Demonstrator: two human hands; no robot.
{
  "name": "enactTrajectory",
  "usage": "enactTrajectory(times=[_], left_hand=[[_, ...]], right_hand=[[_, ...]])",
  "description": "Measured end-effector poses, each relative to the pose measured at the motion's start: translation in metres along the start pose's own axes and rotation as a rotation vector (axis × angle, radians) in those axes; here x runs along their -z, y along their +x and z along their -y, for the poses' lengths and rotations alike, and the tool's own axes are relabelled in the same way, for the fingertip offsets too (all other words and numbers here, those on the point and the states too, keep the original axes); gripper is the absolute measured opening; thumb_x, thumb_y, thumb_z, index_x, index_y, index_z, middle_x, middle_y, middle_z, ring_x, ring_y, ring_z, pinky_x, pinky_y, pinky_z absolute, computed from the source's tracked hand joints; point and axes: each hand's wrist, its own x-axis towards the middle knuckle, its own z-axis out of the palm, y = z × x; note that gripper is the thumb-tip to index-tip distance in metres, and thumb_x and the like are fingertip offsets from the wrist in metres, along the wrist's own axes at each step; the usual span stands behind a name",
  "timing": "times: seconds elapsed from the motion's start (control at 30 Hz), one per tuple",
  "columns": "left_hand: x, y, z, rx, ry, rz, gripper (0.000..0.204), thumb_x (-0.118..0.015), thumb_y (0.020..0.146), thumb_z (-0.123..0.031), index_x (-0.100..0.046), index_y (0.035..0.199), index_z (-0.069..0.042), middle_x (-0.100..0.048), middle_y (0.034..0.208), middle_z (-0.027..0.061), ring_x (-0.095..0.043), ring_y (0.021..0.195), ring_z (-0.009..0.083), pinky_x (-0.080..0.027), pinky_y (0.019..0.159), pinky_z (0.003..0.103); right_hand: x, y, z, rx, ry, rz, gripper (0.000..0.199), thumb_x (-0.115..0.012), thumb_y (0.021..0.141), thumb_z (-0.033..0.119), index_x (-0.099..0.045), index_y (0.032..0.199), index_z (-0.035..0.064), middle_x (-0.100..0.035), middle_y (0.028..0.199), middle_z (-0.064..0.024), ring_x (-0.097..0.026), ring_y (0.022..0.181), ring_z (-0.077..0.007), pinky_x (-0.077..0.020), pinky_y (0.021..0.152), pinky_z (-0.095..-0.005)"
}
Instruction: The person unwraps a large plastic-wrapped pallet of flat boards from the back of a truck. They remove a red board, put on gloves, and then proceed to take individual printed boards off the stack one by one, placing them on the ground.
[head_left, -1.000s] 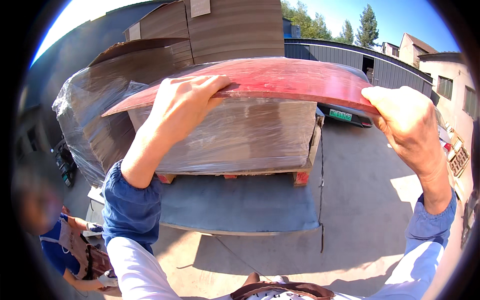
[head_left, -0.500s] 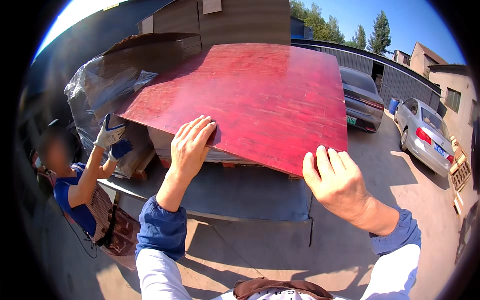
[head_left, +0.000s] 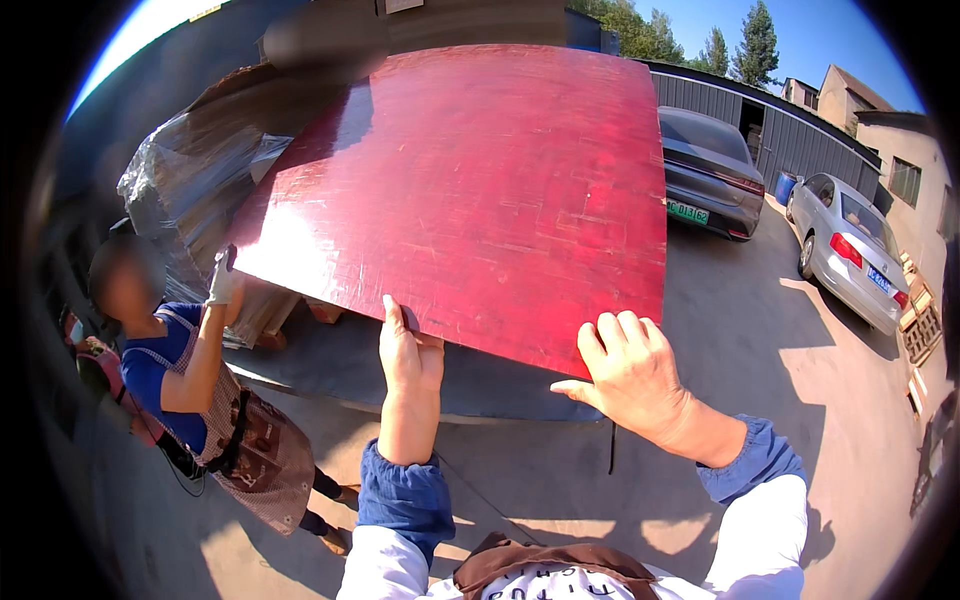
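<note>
A large red board fills the middle of the view, tilted with its near edge low. My left hand grips that near edge toward the left, fingers curled over it. My right hand holds the same edge near its right corner, fingers spread on the top face. A person in a blue shirt and apron stands at the left, and their gloved hand touches the board's left corner.
Wrapped stacks of boards stand behind the red board on the left. Two parked cars, a dark one and a silver one, stand at the right beside a grey metal fence. Concrete ground lies below.
The red board has swung from edge-on overhead to tilted down in front of me. My hands have slid to its near edge. The person at the left now touches its corner.
</note>
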Motion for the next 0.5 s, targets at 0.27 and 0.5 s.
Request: enactTrajectory(times=[0.27,0.5], left_hand=[[0.039,-0.105,0.066,0.063,-0.107,-0.103,0.045,-0.048,0.102,-0.036,-0.047,0.134,-0.004,-0.057,0.133,0.0087,-0.057,0.119,0.0246,-0.047,0.102,0.042],[0.118,-0.202,0.081,0.000,-0.179,-0.402,0.048,-0.050,0.101,-0.037,-0.046,0.137,-0.007,-0.054,0.138,0.0080,-0.053,0.126,0.0264,-0.042,0.108,0.047]], right_hand=[[-0.104,0.054,-0.263,-0.966,0.837,-0.106,0.095,-0.054,0.088,0.069,-0.034,0.146,-0.0037,-0.046,0.140,-0.0309,-0.050,0.128,-0.0372,-0.0412,0.104,-0.0445],[-0.201,0.177,-0.282,-0.822,1.690,0.164,0.066,-0.063,0.087,0.062,-0.057,0.126,0.0100,-0.068,0.108,-0.0111,-0.066,0.097,-0.0199,-0.0533,0.086,-0.0383]])
